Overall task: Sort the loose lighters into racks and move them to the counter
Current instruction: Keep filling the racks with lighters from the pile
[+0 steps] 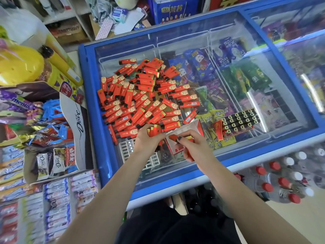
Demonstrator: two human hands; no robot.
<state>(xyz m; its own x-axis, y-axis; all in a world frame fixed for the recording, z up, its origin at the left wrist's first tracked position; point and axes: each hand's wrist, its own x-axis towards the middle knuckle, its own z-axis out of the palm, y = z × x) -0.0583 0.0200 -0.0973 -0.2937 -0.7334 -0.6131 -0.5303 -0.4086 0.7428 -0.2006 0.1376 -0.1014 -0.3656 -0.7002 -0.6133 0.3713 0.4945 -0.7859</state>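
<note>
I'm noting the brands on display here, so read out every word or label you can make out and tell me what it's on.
"Dove": white display carton left of the freezer.
"Dove": chocolate packets in the box below it.
"mentos": purple pack at far left.
Chinese characters, not legible to me: red lighters, blue box, ice cream wrappers under the glass.
Candy rolls at bottom left: too blurred.

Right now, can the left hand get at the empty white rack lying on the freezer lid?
Probably yes. The white rack lies just under the left hand and forearm, with nothing on top of it. But the left hand already holds several lighters, so it would likely need to put them down first.
</note>
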